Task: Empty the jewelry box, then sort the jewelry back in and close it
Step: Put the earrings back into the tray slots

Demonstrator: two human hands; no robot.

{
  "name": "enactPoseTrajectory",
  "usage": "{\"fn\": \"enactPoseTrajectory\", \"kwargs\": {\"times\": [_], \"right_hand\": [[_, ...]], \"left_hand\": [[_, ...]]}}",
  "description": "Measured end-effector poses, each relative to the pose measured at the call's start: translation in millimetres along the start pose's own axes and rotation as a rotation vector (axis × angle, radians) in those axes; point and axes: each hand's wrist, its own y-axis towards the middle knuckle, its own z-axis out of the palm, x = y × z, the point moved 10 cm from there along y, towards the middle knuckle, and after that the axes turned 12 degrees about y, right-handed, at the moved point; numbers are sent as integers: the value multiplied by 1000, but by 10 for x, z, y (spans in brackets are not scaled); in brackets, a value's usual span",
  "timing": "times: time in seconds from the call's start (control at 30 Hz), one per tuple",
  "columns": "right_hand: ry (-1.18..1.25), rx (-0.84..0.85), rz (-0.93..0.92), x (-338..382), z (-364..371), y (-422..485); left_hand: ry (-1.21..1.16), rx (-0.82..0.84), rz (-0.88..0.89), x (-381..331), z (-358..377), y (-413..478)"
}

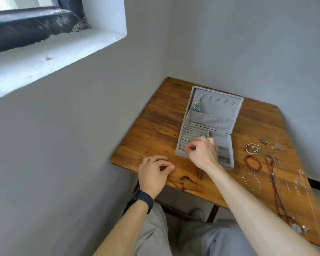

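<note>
On wooden table [155,126], grey jewelry box [227,108] lies open, lid back; necklaces [272,174] laid out to its right. My left hand [153,172] rests empty on tabletop, fingers loosely curled. Right hand [203,154] over ring rolls [192,134], pinching small unidentifiable piece [192,148].

Open jewelry box [220,106], right hand [203,154] over it

Jewelry box [181,154] sat open on table [155,130]; rings [187,129] in its left slots; bracelets [245,161], necklaces [296,227] lay to its right.
</note>
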Motion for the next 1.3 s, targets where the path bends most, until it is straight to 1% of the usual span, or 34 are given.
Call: {"fn": "enactPoseTrajectory", "kwargs": {"times": [0.1, 0.2, 0.37, 0.43, 0.53, 0.6, 0.73, 0.83, 0.9, 0.97, 1.07, 1.3], "right_hand": [[4, 20, 54, -22, -9, 53], [10, -18, 102, -23, -25, 77], [-6, -22, 161, -74, -72, 50], [51, -97, 126, -106, -192, -80], [125, -260, 20, -165, -362, -476], [146, -307, -31, -208, -348, -775], [179, -232, -142, -140, -50, -1144], [110, -200, -210, -57, 123, -1240], [80, -203, -223, -48, 157, -1258], [74, -214, -213, -64, 160, -1261], [71, -234, -213, -64, 181, -1273], [63, -247, -216, -55, 203, -1282]], "left_hand": [[11, -15, 2, -15, -2, -10], [24, -17, 4, -17, -7, -7], [22, 21, 13, -40, -5, 9], [-24, 64, 9, -30, 6, 38], [-203, 118, -3, -20, -19, 151], [-270, 134, 2, -80, -72, 272], [-159, 155, 107, -428, -96, 571], [-17, 207, 175, -652, 2, 749], [87, 265, 196, -710, 100, 807], [133, 305, 180, -702, 178, 836], [132, 309, 139, -688, 234, 855], [32, 378, 21, -612, 340, 836]]}}
